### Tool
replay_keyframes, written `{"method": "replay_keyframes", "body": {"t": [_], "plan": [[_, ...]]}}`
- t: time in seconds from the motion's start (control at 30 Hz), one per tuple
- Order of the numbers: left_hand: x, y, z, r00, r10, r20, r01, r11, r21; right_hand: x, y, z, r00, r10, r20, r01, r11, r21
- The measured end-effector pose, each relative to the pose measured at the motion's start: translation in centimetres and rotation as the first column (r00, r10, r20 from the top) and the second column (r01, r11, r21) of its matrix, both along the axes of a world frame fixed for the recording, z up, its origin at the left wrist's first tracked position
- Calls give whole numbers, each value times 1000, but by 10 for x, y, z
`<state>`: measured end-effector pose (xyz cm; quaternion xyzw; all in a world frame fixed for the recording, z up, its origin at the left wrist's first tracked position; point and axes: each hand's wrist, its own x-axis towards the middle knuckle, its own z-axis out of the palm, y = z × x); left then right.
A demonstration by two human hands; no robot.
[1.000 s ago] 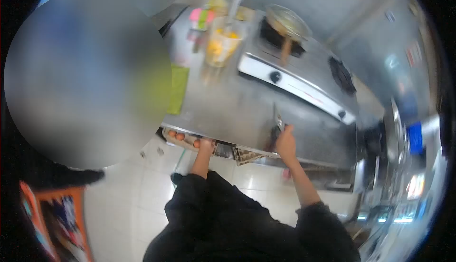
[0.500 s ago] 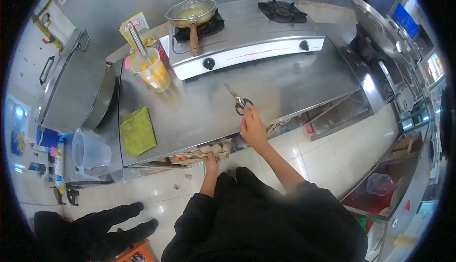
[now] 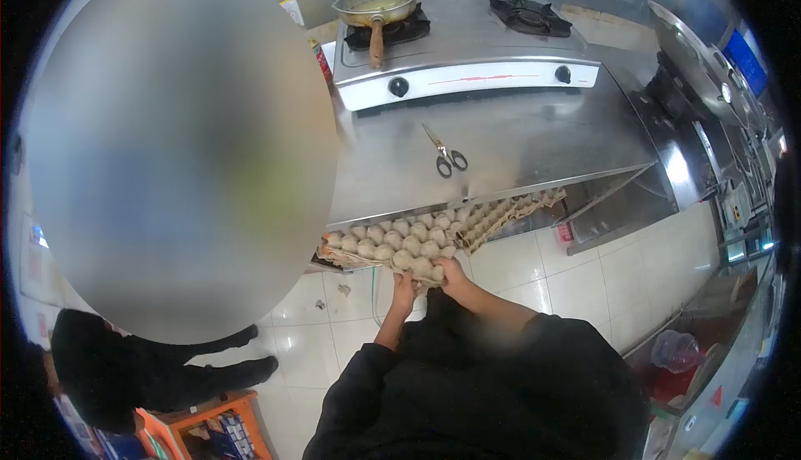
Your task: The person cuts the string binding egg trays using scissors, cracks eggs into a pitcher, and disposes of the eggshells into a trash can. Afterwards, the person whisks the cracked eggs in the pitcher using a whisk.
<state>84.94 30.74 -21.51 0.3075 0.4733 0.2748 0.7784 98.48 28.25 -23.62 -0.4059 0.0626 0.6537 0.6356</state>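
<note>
My left hand (image 3: 405,295) grips the near edge of a grey cardboard egg tray (image 3: 390,241), fingers closed on its rim. Close beside it, my right hand (image 3: 454,276) holds the same tray by its near right corner. The tray sticks out from under the steel counter and its rows of rounded bumps face up. Another cardboard egg tray (image 3: 516,213) adjoins it on the right, partly under the counter. Scissors (image 3: 444,156) with black handles lie on the countertop above my hands. A large blur hides whatever is on the left.
A gas stove (image 3: 467,68) stands at the back of the steel counter (image 3: 534,143), with a wooden-handled pan (image 3: 377,7) on its left burner. A large wok (image 3: 692,51) is at the right. Someone's dark-clad legs (image 3: 200,364) and an orange crate (image 3: 200,427) are lower left.
My right hand has let go of the scissors, now on the counter, and moved down to the egg tray. The tray has come further out from under the counter.
</note>
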Motion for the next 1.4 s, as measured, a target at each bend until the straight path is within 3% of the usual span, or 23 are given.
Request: {"method": "replay_keyframes", "body": {"t": [0.03,0.1,0.13,0.17,0.3,0.37,0.43,0.53,0.57,0.63,0.7,0.8,0.83,0.9,1.0,1.07,1.1,1.17,1.2,1.27,1.3,1.37,1.4], "plan": [[0,-7,7,1000,11,0,-11,1000,1,11,-13,-45,961,89,260,-128,983,135],[0,-25,22,962,-261,-78,253,962,-107,32,-39,-132,674,11,738,-323,904,281],[-5,-30,17,882,-427,-198,411,904,-119,43,-54,-82,875,48,482,-153,971,182],[-10,-39,14,889,-416,-193,400,909,-117,55,-67,-25,983,16,182,-21,1000,22],[-42,-100,16,899,-414,-145,409,910,-61,111,-119,-21,984,177,25,-176,983,-45],[-63,-139,9,933,-296,-203,292,955,-50,126,-139,4,994,70,-83,-76,994,-74],[-83,-183,8,966,-104,-236,91,994,-65,139,-159,-2,995,100,-17,-101,989,-109],[-116,-270,-28,948,140,-287,-175,979,-103,157,-186,-36,992,63,106,-26,948,-317],[-124,-303,-41,926,209,-314,-261,956,-133,165,-191,-47,991,73,108,-34,946,-323],[-131,-368,-58,881,333,-336,-405,897,-174,182,-197,-72,940,66,334,89,900,-428],[-128,-417,-66,830,448,-332,-539,796,-274,203,-195,-83,922,119,368,70,885,-461],[-127,-479,-120,798,567,-204,-600,721,-346,230,-174,-68,894,212,394,3,877,-480],[-120,-485,-125,800,563,-207,-598,727,-337,238,-165,-54,887,257,384,-48,879,-475],[-107,-488,-133,819,533,-212,-574,763,-298,248,-140,-23,909,154,387,5,924,-382],[-88,-475,-139,862,449,-236,-496,844,-204,288,-90,-10,844,302,443,-143,923,-356],[-78,-460,-136,891,362,-275,-400,911,-97,317,-55,-13,628,540,560,-119,778,-617],[-74,-450,-130,904,288,-317,-304,953,0,333,-41,-11,635,532,560,-122,785,-607],[-75,-435,-124,859,134,-493,-5,967,255,350,-34,-21,303,569,764,-142,820,-554],[-71,-433,-117,875,335,-349,-355,935,6,344,-37,-23,318,572,756,-147,817,-557],[-48,-397,-77,838,357,-412,-447,883,-143,318,-47,-17,543,282,791,315,805,-503],[-24,-365,-26,817,370,-442,-495,843,-211,307,-55,-39,434,321,842,330,813,-480],[-24,-339,-25,802,459,-381,-550,818,-172,265,-83,-100,45,540,840,4,841,-541],[-26,-322,-21,789,474,-390,-559,817,-140,234,-99,-117,-134,574,808,-235,773,-589]]}}
